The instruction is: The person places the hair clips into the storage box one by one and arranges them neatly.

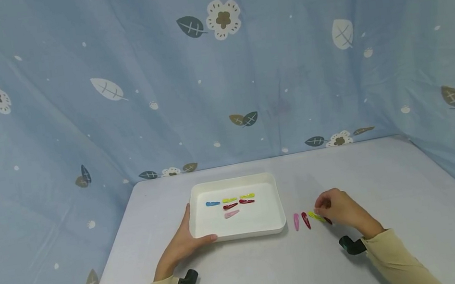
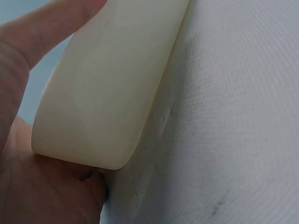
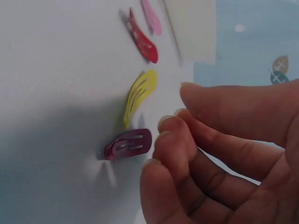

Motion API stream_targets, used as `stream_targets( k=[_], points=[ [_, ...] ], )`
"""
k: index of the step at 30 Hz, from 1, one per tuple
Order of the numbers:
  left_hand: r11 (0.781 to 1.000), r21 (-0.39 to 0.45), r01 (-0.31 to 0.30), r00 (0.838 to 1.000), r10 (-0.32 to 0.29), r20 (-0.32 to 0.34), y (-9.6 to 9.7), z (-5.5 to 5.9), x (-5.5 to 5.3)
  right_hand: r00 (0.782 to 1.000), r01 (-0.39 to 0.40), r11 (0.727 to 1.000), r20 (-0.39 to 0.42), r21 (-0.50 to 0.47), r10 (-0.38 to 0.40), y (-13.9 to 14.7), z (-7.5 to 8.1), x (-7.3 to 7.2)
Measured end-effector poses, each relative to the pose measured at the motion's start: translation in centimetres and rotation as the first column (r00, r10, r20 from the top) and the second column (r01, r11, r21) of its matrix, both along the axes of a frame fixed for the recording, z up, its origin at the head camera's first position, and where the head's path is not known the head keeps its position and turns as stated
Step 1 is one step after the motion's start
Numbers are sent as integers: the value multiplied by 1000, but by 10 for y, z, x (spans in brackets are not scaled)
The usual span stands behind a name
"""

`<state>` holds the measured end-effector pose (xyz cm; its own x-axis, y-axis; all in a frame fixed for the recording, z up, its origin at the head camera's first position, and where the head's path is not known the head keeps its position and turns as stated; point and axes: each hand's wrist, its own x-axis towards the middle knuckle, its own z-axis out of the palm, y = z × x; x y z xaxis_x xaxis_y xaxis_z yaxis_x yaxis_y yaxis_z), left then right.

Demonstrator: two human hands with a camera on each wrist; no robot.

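A white tray [image 1: 240,232] lies on the table with several snap hair clips inside: blue [image 1: 212,203], yellow, red and pale pink [image 1: 232,213]. My left hand [image 1: 183,241] holds its near left corner, thumb along the front wall and fingers at the left side; the tray's corner [image 2: 93,116] fills the left wrist view. Right of the tray, a pink clip [image 1: 296,222], a red clip [image 1: 306,220], a yellow clip [image 3: 140,95] and a dark red clip [image 3: 131,143] lie in a row. My right hand [image 1: 340,208] hovers by the last two, fingers loosely bent, nothing between them.
The table [image 1: 263,273] has a pale cloth cover. Behind and beside it hangs a blue curtain [image 1: 288,80] with leaf and flower prints. A black wrist device [image 1: 187,279] sits at the left wrist, another [image 1: 352,245] at the right.
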<state>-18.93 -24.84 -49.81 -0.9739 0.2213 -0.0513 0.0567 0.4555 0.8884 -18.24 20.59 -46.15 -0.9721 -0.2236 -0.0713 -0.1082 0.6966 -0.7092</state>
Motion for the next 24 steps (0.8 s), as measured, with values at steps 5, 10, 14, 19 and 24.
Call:
stream_targets(
  k=[5,10,14,19,24],
  points=[
    [1000,10,-2,1000,2,-3,-2,-1,1,999,-14,1000,33,12,14,0,-3,1],
    [1000,11,2,1000,-1,-13,-2,-2,1,999,-24,999,50,22,22,0,-4,3],
    [1000,7,2,1000,-1,-11,-2,-1,1,999,-24,999,40,42,22,0,-5,4],
    [1000,6,2,1000,-2,-12,-1,0,1,999,-18,998,35,65,16,0,-6,4],
    [1000,13,4,1000,-4,-15,0,1,0,1000,-27,997,14,74,26,0,-7,5]
  ],
)
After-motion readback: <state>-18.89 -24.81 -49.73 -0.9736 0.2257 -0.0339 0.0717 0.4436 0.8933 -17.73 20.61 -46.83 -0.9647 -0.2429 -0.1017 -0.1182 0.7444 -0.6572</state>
